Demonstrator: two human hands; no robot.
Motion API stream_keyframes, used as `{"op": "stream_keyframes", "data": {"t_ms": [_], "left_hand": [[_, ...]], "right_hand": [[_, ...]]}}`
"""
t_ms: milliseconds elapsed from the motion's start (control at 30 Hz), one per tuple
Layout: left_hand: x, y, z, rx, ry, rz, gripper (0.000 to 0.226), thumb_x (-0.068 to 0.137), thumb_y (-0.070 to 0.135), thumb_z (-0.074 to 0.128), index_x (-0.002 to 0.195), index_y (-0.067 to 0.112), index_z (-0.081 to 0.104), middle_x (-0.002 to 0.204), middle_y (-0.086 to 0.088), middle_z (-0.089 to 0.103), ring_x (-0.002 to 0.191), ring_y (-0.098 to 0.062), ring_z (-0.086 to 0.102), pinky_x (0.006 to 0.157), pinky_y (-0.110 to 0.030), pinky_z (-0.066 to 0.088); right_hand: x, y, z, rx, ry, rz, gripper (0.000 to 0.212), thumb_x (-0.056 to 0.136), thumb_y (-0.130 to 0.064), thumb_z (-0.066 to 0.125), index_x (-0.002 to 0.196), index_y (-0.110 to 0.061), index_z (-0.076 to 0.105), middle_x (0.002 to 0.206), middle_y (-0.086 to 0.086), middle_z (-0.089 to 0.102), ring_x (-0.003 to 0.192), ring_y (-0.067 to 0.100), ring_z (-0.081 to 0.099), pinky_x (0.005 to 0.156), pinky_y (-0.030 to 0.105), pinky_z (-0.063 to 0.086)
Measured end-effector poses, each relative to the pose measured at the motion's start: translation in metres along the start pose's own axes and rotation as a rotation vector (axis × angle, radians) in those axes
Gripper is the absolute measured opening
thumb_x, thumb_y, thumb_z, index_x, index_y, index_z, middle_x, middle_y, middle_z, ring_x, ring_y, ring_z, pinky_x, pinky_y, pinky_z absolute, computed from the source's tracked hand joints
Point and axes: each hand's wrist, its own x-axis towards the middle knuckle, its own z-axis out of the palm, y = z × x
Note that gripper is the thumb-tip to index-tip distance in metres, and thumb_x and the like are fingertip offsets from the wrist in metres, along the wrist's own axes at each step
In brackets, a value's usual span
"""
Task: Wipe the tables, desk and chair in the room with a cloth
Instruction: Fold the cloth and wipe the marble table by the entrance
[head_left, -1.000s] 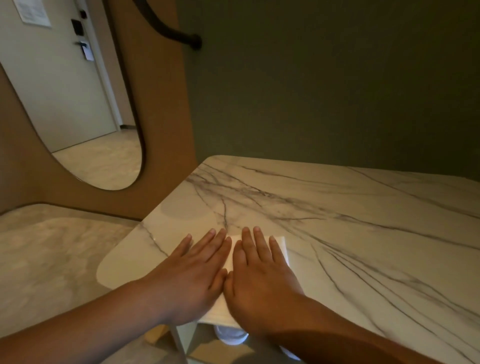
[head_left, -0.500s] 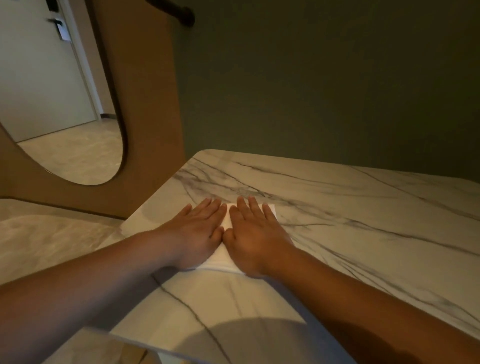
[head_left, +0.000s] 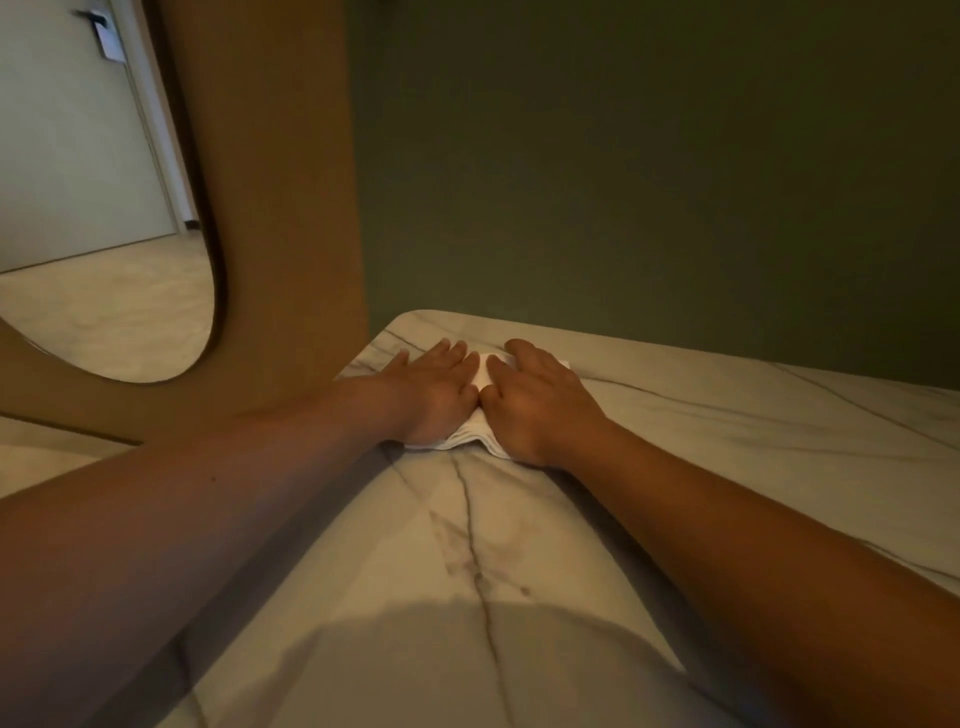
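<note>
Cloth (head_left: 482, 370) slid farther across marble table (head_left: 727, 441).

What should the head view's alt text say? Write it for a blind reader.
The left hand and right hand press a folded white cloth flat near the far left corner of a veined marble table, beside a dark green wall.

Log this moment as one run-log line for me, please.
step: wiping table | left hand: pressing cloth | right hand: pressing cloth | cloth: white, folded, near table's far left corner
</note>
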Motion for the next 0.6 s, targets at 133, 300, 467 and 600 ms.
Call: {"op": "stream_keyframes", "data": {"t_ms": [133,300,467,600], "left_hand": [[0.036,-0.016,-0.004,-0.017,0.020,-0.017,0.056,0.110,0.032,0.012,0.161,0.016,-0.003,0.169,-0.003,-0.009,0.155,-0.019,-0.010,0.124,-0.052,0.001],[0.074,-0.039,-0.005,-0.004,0.036,-0.063,0.055,0.110,0.033,0.011,0.162,0.019,0.000,0.169,0.001,-0.008,0.155,-0.015,-0.008,0.124,-0.053,0.004],[0.091,-0.058,-0.007,0.082,0.056,-0.073,0.051,0.111,0.029,0.018,0.160,0.014,0.017,0.170,-0.002,-0.002,0.156,-0.020,-0.002,0.120,-0.063,0.008],[0.100,-0.072,-0.005,0.171,0.065,-0.102,0.050,0.110,0.029,0.023,0.159,0.016,0.022,0.169,-0.004,0.003,0.156,-0.022,0.002,0.119,-0.066,0.012]], "right_hand": [[0.039,0.007,0.005,-0.034,0.036,0.002,0.068,0.095,-0.048,0.020,0.147,-0.010,0.043,0.158,0.017,0.031,0.145,0.034,0.031,0.119,0.046,0.026],[0.081,0.009,0.010,-0.011,0.103,-0.018,0.058,0.101,-0.040,0.032,0.148,-0.009,0.041,0.155,0.016,0.039,0.143,0.034,0.035,0.117,0.044,0.030],[0.112,0.003,0.013,-0.006,0.089,-0.060,0.040,0.101,-0.029,0.045,0.132,-0.005,0.053,0.140,0.018,0.053,0.131,0.036,0.047,0.106,0.041,0.038],[0.128,-0.005,0.012,0.055,0.079,-0.090,0.036,0.100,-0.025,0.047,0.130,-0.008,0.058,0.138,0.019,0.057,0.125,0.037,0.054,0.097,0.040,0.044]]}}
